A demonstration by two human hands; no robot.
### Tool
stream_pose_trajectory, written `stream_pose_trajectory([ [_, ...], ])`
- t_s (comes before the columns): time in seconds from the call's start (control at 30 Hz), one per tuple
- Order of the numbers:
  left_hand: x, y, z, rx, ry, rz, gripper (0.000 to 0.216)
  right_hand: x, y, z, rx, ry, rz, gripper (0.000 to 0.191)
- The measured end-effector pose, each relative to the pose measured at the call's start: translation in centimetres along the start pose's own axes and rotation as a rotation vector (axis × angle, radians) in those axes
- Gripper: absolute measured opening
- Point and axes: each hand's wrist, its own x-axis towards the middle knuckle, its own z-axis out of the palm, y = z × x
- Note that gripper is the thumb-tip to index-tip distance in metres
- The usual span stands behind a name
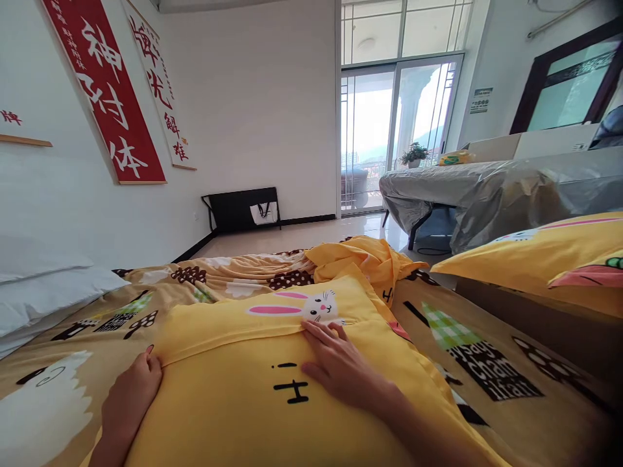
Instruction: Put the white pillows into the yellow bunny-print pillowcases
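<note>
A yellow pillow (219, 402) lies in front of me, printed with a white rabbit face with pink ears and the word "Hi!". A fold of its pillowcase runs across it below the rabbit. My right hand (341, 370) rests on the pillow with fingers stretched out, their tips at the fold beside the rabbit. At the pillow's left edge, my left hand (132, 392) is closed on the pillowcase, its fingers curled and partly hidden. Beyond the pillow's far corner sits a crumpled yellow cloth (365, 256) with similar print.
Under the pillow spreads a brown patterned blanket (214, 269). White pillows (53, 292) are stacked at the left. Another yellow pillow (530, 250) lies on a cardboard box (525, 318) at right. Farther back stand a plastic-covered table (452, 175) and a black folded frame (238, 211).
</note>
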Motion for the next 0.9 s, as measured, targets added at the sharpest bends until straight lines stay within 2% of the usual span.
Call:
stream_pose_trajectory([
  [0.07, -0.2, 0.1, -0.2, -0.002, 0.158, 0.080, 0.047, 0.0, 0.0, 0.0, 0.021, 0.005, -0.053, 0.053],
  [0.13, -0.5, 0.4, -0.5, -0.042, 0.354, 0.234, 0.043, 0.0, 0.0, 0.0, 0.028, 0.013, -0.080, 0.048],
  [0.17, -0.8, 0.7, -0.6, -0.080, 0.408, 0.338, 0.044, 0.0, 0.0, 0.0, 0.028, 0.020, -0.086, 0.045],
  [0.2, -1.2, 1.2, -0.7, -0.123, 0.404, 0.448, 0.047, 0.0, 0.1, 0.1, 0.026, 0.028, -0.093, 0.042],
  [0.23, -1.7, 1.8, -0.9, -0.162, 0.341, 0.558, 0.050, 0.0, 0.1, 0.1, 0.020, 0.037, -0.099, 0.040],
  [0.33, -4.0, 4.9, -1.4, -0.150, -0.010, 0.824, 0.056, 0.0, 0.3, 0.3, -0.006, 0.054, -0.112, 0.032],
  [0.4, -5.7, 7.5, -1.8, -0.048, -0.192, 0.881, 0.054, 0.0, 0.3, 0.4, -0.027, 0.054, -0.117, 0.029],
  [0.47, -7.1, 10.1, -2.3, 0.035, -0.280, 0.881, 0.053, -0.1, 0.3, 0.4, -0.047, 0.055, -0.120, 0.026],
  [0.53, -7.9, 12.5, -2.6, 0.075, -0.319, 0.913, 0.053, 0.0, 0.3, 0.3, -0.064, 0.063, -0.120, 0.026],
  [0.67, -8.4, 15.5, -2.1, 0.081, -0.384, 1.106, 0.057, 0.2, 0.2, 0.3, -0.079, 0.084, -0.132, 0.026],
  [0.73, -8.4, 15.9, -1.3, 0.069, -0.377, 1.175, 0.058, 0.2, 0.3, 0.4, -0.085, 0.110, -0.131, 0.030],
  [0.8, -8.5, 15.8, -0.4, 0.063, -0.347, 1.214, 0.057, 0.2, 0.4, 0.5, -0.088, 0.113, -0.124, 0.044],
  [0.9, -8.9, 15.0, 0.4, 0.055, -0.335, 1.243, 0.053, 0.1, 0.6, 0.7, -0.074, 0.031, -0.110, 0.057],
])
